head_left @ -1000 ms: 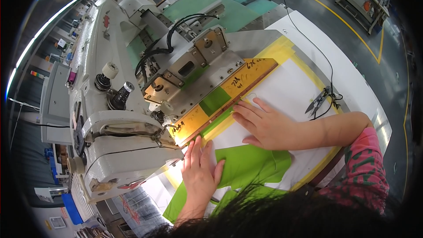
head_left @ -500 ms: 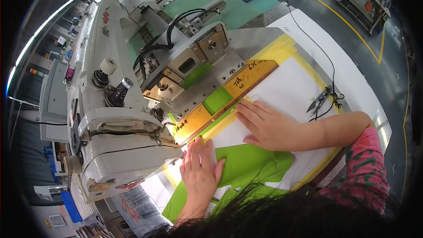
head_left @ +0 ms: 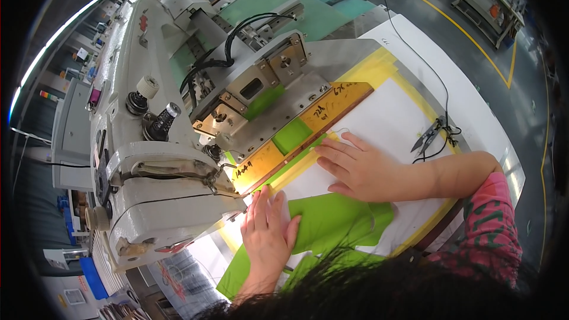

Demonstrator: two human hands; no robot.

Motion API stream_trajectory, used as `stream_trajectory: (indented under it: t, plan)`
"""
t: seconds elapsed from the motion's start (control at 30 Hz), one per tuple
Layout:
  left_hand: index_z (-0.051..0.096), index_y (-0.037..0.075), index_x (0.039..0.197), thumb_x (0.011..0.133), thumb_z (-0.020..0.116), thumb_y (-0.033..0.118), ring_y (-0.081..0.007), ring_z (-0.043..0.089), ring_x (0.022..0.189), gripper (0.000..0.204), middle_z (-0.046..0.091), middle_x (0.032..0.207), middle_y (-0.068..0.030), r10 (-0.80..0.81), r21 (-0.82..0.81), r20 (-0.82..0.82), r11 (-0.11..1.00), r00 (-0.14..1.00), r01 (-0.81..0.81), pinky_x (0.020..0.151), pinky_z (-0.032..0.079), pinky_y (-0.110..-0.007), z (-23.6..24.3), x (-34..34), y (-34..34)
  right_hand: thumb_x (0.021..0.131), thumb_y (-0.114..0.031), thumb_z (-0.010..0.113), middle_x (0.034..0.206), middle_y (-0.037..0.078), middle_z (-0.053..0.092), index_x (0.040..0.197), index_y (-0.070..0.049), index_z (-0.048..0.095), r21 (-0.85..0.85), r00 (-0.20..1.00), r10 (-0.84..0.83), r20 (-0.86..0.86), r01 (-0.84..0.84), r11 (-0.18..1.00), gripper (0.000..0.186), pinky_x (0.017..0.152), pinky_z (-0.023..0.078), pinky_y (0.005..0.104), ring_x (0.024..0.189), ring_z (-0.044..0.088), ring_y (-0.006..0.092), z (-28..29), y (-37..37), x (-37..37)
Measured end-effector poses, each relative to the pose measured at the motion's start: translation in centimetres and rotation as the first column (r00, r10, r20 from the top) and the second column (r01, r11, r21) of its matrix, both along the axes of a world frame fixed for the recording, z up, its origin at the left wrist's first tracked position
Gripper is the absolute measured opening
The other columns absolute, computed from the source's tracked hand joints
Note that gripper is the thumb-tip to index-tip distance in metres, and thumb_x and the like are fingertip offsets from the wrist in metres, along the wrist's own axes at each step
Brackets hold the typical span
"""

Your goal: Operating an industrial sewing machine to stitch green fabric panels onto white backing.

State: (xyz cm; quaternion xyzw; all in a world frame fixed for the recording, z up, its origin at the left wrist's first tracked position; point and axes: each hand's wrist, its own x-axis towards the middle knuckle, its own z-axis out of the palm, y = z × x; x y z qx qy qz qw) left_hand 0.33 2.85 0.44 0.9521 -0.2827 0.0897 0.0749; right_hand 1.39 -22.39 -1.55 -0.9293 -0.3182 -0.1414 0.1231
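My left hand (head_left: 265, 234) lies with fingers extended beside the sewing machine head (head_left: 172, 201), its fingertips near the lower end of a yellow clamp plate (head_left: 308, 123). My right hand (head_left: 355, 166) rests flat, fingers spread, on the white work surface (head_left: 388, 124) by the plate's front edge. A strip of green fabric shows along that edge, and more green shows through the plate's window. Loose green fabric pieces (head_left: 332, 219) lie between and below my hands, partly under the left one. Hair hides the nearest part.
Thread snips (head_left: 427, 136) with a black cord lie to the right of my right hand. Yellow tape (head_left: 415, 92) borders the white surface. The machine's metal clamp frame (head_left: 261, 89), with black cables, stands beyond the plate. Tension knobs (head_left: 159, 124) project on the left.
My right hand's fingers have spread and lifted slightly, drawing back a little from the plate's edge. My left hand is nearly still, fingertips slightly lower. The machine and fabric look unchanged.
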Motion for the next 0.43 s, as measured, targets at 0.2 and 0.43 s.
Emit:
stream_trajectory:
  t: [0.2,0.43]
  plan:
    - [0.059,0.010,0.117,0.072,0.075,0.032,-0.0261,0.056,0.100,0.052,0.056,0.112,-0.0080,-0.014,-0.148,-0.147,0.989,0.989,-0.008,0.082,0.045,-0.041,0.7,-0.3,-0.3,0.082,-0.032,0.064,0.107,0.013,0.055,0.110,0.002,0.056,0.091,0.955,0.112,-0.276,-0.090,0.992,0.045,0.084,0.047,0.0406,0.109,0.051,0.0250,2.9,-0.3,-1.8]
    - [0.059,0.014,0.118,0.071,0.077,0.029,-0.0319,0.054,0.093,0.052,0.052,0.102,-0.0094,0.000,-0.253,-0.412,0.961,0.911,-0.114,0.080,0.045,-0.042,-0.2,-0.4,-0.1,0.079,-0.030,0.068,0.110,0.014,0.054,0.121,-0.003,0.050,0.024,0.738,0.044,-0.673,-0.037,0.999,0.053,0.079,0.050,0.0380,0.110,0.051,0.0281,3.7,1.0,-0.1]
